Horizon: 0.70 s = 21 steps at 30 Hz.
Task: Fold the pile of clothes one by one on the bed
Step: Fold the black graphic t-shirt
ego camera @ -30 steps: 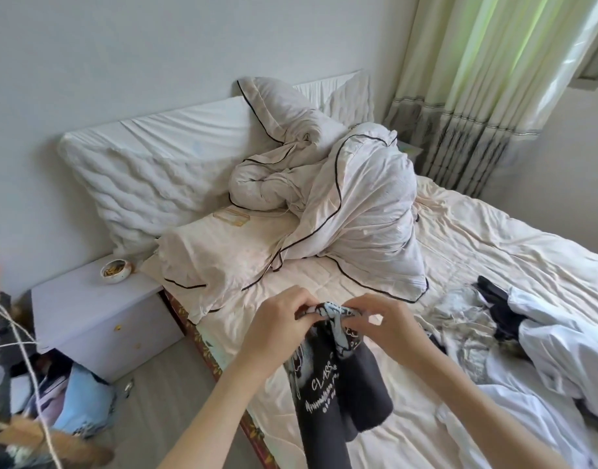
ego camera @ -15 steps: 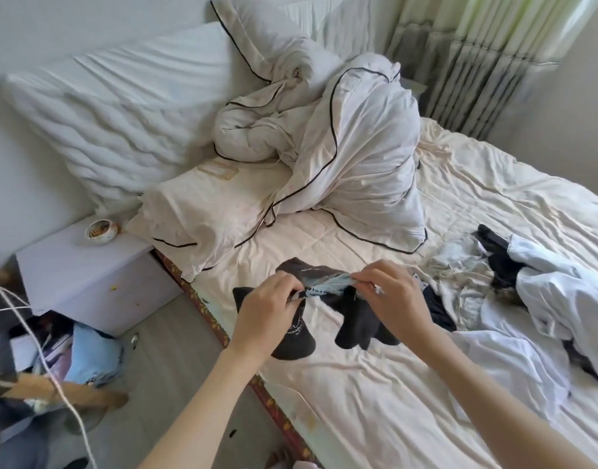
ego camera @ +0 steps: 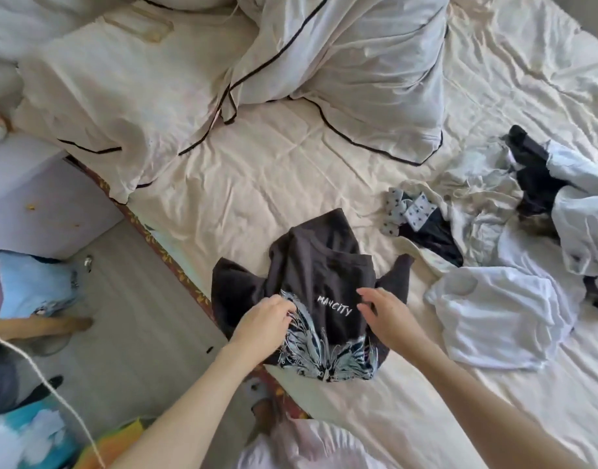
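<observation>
A black T-shirt (ego camera: 319,265) with white lettering and a pale butterfly print lies rumpled on the cream bed sheet (ego camera: 263,184) near the bed's left edge. My left hand (ego camera: 263,321) rests on its left part, fingers curled into the printed fabric. My right hand (ego camera: 387,314) hovers over or touches the shirt's right side with relaxed, spread fingers. To the right lies the pile of clothes (ego camera: 514,238): white garments (ego camera: 494,313), dark pieces and a star-patterned cloth (ego camera: 407,211).
A crumpled white duvet with black piping (ego camera: 345,62) and a pillow (ego camera: 114,96) fill the head of the bed. A lilac nightstand (ego camera: 30,198) stands at the left. Bags and clutter (ego camera: 30,286) cover the floor at the left.
The black T-shirt went from hanging in both hands down onto the sheet. My hands let go of its collar and now lie over its lower printed part. The camera tilted down.
</observation>
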Each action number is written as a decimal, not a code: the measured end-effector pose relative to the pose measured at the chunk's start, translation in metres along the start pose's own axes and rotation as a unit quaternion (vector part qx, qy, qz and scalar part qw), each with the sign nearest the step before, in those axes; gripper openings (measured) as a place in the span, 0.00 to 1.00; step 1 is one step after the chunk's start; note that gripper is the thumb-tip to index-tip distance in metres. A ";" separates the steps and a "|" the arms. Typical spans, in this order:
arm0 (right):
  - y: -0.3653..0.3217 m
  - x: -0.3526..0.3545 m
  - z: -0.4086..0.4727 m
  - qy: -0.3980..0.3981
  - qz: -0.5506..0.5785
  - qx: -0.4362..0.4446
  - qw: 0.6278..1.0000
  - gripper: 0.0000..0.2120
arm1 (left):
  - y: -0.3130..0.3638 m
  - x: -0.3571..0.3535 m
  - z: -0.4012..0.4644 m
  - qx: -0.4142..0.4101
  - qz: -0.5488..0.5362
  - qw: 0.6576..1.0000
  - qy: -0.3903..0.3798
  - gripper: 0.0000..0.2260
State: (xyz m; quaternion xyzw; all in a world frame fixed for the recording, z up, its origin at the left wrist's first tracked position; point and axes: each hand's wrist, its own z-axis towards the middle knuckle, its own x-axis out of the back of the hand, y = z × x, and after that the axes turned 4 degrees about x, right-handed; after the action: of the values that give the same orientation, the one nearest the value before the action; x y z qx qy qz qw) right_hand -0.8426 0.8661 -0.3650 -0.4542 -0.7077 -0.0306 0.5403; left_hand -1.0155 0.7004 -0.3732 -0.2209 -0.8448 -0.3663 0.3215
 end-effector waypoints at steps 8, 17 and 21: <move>0.064 -0.024 0.126 0.021 0.082 -0.119 0.989 0.23 | -0.015 -0.012 0.162 -0.064 0.180 0.980 0.061 0.25; 0.083 -0.007 0.102 -0.086 0.039 -0.060 0.994 0.11 | -0.012 -0.007 0.173 0.045 0.089 0.995 0.033 0.14; 0.070 0.026 0.083 -0.106 -0.037 -0.011 0.994 0.12 | -0.006 0.043 0.137 0.014 -0.039 0.999 0.012 0.06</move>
State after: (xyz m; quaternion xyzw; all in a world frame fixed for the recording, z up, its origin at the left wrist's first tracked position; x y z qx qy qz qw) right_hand -0.8570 0.9672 -0.4098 -0.4343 -0.7768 -0.0098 0.4560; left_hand -1.1009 0.8064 -0.4177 -0.1788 -0.8542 -0.3689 0.3198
